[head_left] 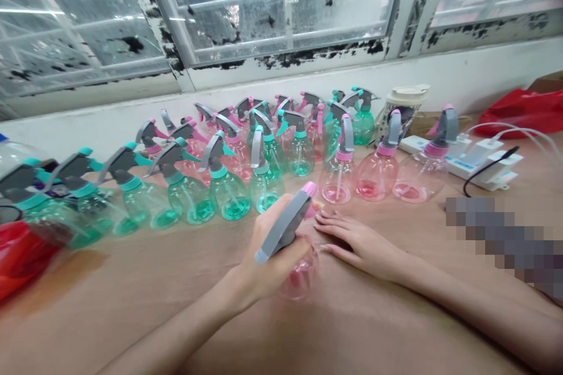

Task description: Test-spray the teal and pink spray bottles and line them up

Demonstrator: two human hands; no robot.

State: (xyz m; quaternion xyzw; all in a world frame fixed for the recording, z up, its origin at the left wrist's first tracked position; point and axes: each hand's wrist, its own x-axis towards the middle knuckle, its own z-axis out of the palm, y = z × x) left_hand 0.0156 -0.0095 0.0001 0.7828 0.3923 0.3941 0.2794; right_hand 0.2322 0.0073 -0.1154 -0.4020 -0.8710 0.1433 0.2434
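My left hand [264, 258] is wrapped around a pink spray bottle [299, 278] with a grey and pink trigger head, just in front of me at the middle of the table. The bottle's neck is hidden by my fingers. My right hand [363, 246] lies flat on the table to the right of that bottle, fingers stretched out and holding nothing. Beyond my hands stand three pink spray bottles [376, 179] at the right. A row of green spray bottles [229, 196] runs to the left, with more pink and green ones behind it.
A white power strip [479, 173] with plugged-in chargers and cables lies at the right, near a patterned paper cup [398, 108]. Red plastic bags sit at the far right [519, 114] and left edge [21, 258]. A windowed wall [272, 79] closes off the table's back.
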